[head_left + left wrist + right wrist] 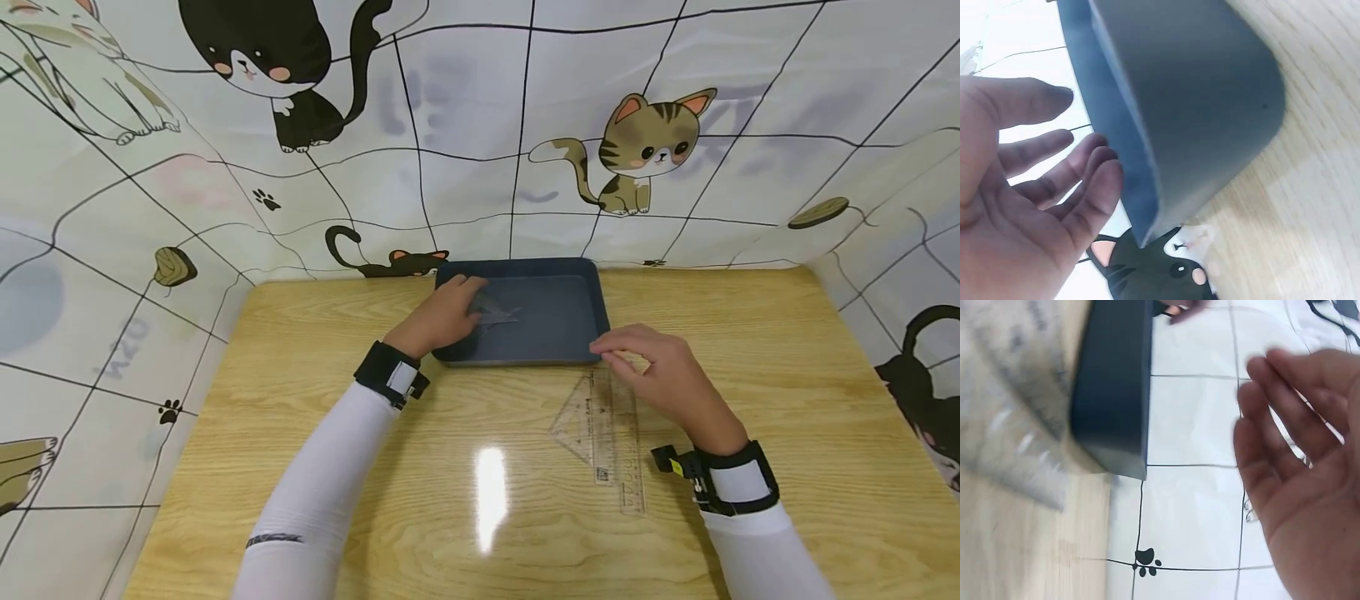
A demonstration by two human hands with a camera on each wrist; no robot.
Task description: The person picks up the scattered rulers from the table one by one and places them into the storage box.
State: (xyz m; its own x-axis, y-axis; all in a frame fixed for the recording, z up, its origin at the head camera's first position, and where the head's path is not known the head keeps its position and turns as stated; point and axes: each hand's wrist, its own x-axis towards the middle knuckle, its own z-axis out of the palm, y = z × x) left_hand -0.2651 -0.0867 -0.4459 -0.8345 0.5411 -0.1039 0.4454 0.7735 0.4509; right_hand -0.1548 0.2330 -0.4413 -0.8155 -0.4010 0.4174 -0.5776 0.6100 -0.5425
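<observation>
Head view: a blue-grey tray [558, 321] lies at the centre of the frame, toward the far edge of the wooden bench [360, 517], before a cat-print backdrop [465, 108]. Within its left half lies a clear, thin item [497, 315] of indistinct outline. The left hand [442, 312] reaches over the tray's left side, fingers loosely bent and spread from the thumb, gripping nothing visible; whether a fingertip touches the clear item cannot be told. The right hand [660, 367] hangs by the tray's lower-right corner, fingers relaxed, with no object seen in its grasp. Below that corner lie a clear set square [576, 421] and clear rulers [630, 467], close together at centre right.

Handling, as judged from appearance: the tray seems light and stiff, with smooth walls that may slide under the fingers; its left and right rims offer the best hold. The clear item looks light and slippery, best pinched by an edge. The set square and rulers, apparently thin plastic, would be lifted most readily by their edges.
</observation>
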